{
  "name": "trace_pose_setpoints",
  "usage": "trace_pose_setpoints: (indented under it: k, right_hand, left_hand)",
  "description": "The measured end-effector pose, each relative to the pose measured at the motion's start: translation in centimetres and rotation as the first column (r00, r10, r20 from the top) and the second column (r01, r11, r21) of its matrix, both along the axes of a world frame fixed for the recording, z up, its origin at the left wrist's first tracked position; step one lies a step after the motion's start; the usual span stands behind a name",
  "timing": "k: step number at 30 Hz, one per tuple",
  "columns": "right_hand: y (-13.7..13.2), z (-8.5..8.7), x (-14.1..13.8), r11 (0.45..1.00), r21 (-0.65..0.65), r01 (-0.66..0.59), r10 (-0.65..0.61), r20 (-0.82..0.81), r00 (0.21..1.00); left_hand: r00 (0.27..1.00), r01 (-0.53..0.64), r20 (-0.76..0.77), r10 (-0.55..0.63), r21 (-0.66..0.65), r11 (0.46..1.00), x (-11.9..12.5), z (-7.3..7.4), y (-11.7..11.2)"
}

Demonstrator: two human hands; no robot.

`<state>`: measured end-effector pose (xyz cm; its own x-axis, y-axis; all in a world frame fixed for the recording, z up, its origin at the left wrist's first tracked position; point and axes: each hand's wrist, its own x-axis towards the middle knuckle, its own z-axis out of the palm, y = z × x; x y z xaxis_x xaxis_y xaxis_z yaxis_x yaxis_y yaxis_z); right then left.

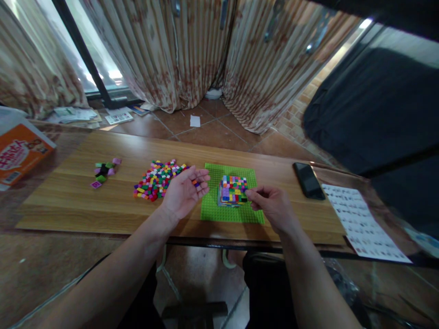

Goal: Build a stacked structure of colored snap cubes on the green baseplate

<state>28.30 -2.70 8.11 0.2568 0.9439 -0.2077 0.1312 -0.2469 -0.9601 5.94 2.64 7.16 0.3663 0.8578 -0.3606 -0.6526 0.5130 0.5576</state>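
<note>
A block built of many small coloured toy bricks (233, 189) stands on a green studded baseplate (212, 212). My left hand (181, 192) is palm up at the baseplate's left edge, its fingers slightly curled. A few small toy bricks (195, 183), orange and dark blue or purple, lie against those fingers. At the block's right side, my right hand (270, 203) has thumb and forefinger pinched together by the top corner. Whatever sits between these fingertips is hidden. Left of the baseplate spreads a heap of loose bricks (156, 180), partly behind my left hand.
More pieces form a small pile (103, 171) at the wooden board's left. A black phone (308, 181) and a printed sheet (363, 219) lie to the right. An orange-and-white box (24, 151) stands far left. Curtains (202, 55) hang beyond the table.
</note>
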Motion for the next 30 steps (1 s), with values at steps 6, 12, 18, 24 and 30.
trace_pose_setpoints:
  k: [6,12,18,24,30]
  right_hand:
    - [0.1,-0.3,0.0,1.0,0.022,0.005,-0.005,0.018,1.0]
    - [0.3,-0.3,0.1,0.999,-0.019,-0.048,0.047,-0.06,0.997]
    - [0.5,-0.2,0.0,0.998,-0.05,-0.029,0.022,-0.137,0.99]
    - [0.5,-0.4,0.0,1.0,0.006,-0.026,0.026,-0.079,0.997]
    - [0.5,-0.4,-0.1,0.999,0.023,-0.031,0.033,-0.085,0.996]
  left_hand:
    - [1.0,0.0,-0.006,0.0,0.004,1.0,0.1,-0.1,-0.1]
    - [1.0,0.002,-0.019,-0.002,-0.005,1.0,0.4,0.0,-0.1]
    - [1.0,0.011,-0.028,-0.011,0.003,1.0,0.5,-0.1,-0.2]
    - [0.999,0.019,-0.03,-0.02,-0.02,1.0,0.8,-0.3,-0.4]
    - [0.997,0.078,-0.024,-0.078,-0.034,0.996,1.3,-0.7,-0.7]
